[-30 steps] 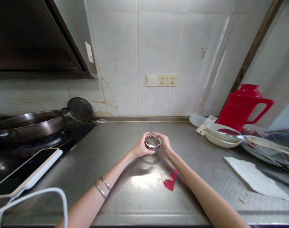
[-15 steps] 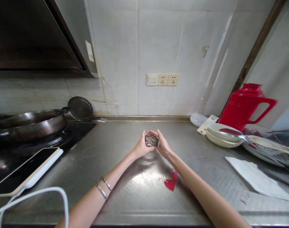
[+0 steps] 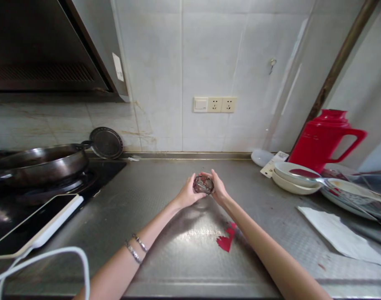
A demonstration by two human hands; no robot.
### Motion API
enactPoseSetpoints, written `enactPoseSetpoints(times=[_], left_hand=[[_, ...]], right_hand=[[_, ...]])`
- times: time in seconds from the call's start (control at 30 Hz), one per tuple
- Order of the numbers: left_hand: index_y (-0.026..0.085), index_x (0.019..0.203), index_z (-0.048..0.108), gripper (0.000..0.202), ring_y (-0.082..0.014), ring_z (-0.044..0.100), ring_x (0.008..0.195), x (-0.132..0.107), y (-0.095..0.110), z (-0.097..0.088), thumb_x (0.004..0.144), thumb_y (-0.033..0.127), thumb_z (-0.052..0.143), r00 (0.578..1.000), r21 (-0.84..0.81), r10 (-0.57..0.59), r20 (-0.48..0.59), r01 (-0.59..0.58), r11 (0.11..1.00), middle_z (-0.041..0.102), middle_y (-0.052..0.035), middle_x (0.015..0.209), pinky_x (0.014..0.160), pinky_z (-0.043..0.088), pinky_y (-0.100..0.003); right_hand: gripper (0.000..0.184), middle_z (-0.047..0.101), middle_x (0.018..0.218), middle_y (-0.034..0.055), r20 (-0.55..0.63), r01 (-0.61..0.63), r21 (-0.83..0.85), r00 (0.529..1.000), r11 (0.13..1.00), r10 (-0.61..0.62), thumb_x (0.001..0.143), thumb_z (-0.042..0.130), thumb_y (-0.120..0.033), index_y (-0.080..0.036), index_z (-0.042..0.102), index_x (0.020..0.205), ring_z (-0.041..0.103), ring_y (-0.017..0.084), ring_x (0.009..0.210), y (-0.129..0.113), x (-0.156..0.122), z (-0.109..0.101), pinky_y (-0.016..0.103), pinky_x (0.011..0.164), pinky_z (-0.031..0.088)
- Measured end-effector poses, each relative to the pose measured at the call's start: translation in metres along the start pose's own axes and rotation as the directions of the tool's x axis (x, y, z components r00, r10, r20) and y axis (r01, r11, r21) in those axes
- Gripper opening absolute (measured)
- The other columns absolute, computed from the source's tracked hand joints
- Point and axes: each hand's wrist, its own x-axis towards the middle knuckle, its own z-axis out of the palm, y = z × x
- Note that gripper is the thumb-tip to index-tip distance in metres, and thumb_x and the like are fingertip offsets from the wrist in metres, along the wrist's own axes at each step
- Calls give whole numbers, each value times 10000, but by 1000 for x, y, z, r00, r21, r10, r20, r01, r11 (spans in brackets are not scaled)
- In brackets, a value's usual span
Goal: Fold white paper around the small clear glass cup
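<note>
Both my hands meet over the middle of the steel counter point(image 3: 165, 254). Between them is a small shiny crumpled ball of foil point(image 3: 203, 184). My left hand point(image 3: 188, 192) cups it from the left with fingers curled round it. My right hand point(image 3: 218, 188) presses against it from the right, fingers wrapped over its top. My left wrist carries two thin bracelets point(image 3: 135, 246). A torn red scrap point(image 3: 226, 240) lies on the counter just below my right forearm.
A dark pan point(image 3: 37, 163) sits on the stove at left, a round lid point(image 3: 106, 143) leaning behind it. A tablet point(image 3: 31, 225) with a white cable point(image 3: 53, 255) lies front left. Right: red thermos jug point(image 3: 322, 139), stacked plates point(image 3: 295, 177), white paper point(image 3: 337, 233).
The hands have turned and squeezed the foil ball, shifting it slightly right and up; the right fingers now wrap over it more.
</note>
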Motion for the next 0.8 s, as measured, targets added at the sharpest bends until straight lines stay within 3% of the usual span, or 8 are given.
enactPoseSetpoints(times=[0.1,0.23,0.3,0.47,0.57,0.63,0.73,0.8], left_hand=[[148,1218,502,869,-302,535,1115,1,6,-4,444,275,876,1000,73,-21,-14,22,997,492,-147,1222,1005,406,-482],[136,1205,414,831,-261,579,1055,-2,8,0,506,250,848,991,-82,-83,101,91,992,551,-139,1153,974,428,-469],[154,1207,371,816,-245,587,1054,-4,8,4,540,240,833,992,-131,-75,101,88,987,566,-131,1154,978,426,-463],[175,1176,344,769,-261,566,1091,-7,8,15,571,247,815,994,-5,9,-111,-10,1000,550,-145,1185,979,419,-474],[166,1201,320,783,-284,520,1151,-8,8,18,591,284,797,971,86,33,-235,-13,996,507,-164,1212,1002,390,-486],[155,1241,301,833,-304,474,1201,-9,8,19,587,308,795,964,116,36,-263,-6,993,461,-183,1251,1028,357,-499],[150,1311,276,933,-336,393,1274,-8,7,17,559,307,806,985,99,30,-173,-13,995,390,-208,1335,1074,294,-521],[171,1333,296,881,-334,373,1295,-7,7,14,605,292,778,996,42,24,-91,-21,999,383,-189,1366,1091,270,-526]], right_hand=[[479,731,945,95,73,-51,-32,996,998,53,888,392,-500,-155,723,853,666,233,916,-7,-6,4,336,801,532],[501,724,986,93,59,6,-109,998,994,0,867,409,-544,-161,730,845,662,235,920,-6,-11,9,341,825,520],[501,723,997,85,36,48,-123,998,991,-44,852,416,-561,-171,731,853,659,236,926,-4,-10,9,347,840,511],[493,721,996,66,-13,148,-137,988,979,-151,812,434,-576,-183,721,892,653,234,929,8,-6,11,346,864,488],[462,717,1003,46,-78,167,-116,981,979,-177,791,463,-558,-196,698,954,642,226,959,18,-6,16,329,874,480],[458,713,1014,38,-108,169,-106,978,980,-181,785,477,-550,-201,681,1000,633,222,985,22,-4,17,320,879,478],[471,711,1022,37,-142,151,-108,976,983,-166,794,462,-555,-195,671,1015,637,219,975,21,0,12,315,863,486],[482,709,1038,42,-151,142,-111,976,984,-158,810,436,-566,-190,676,991,644,217,958,14,4,5,310,841,494]])
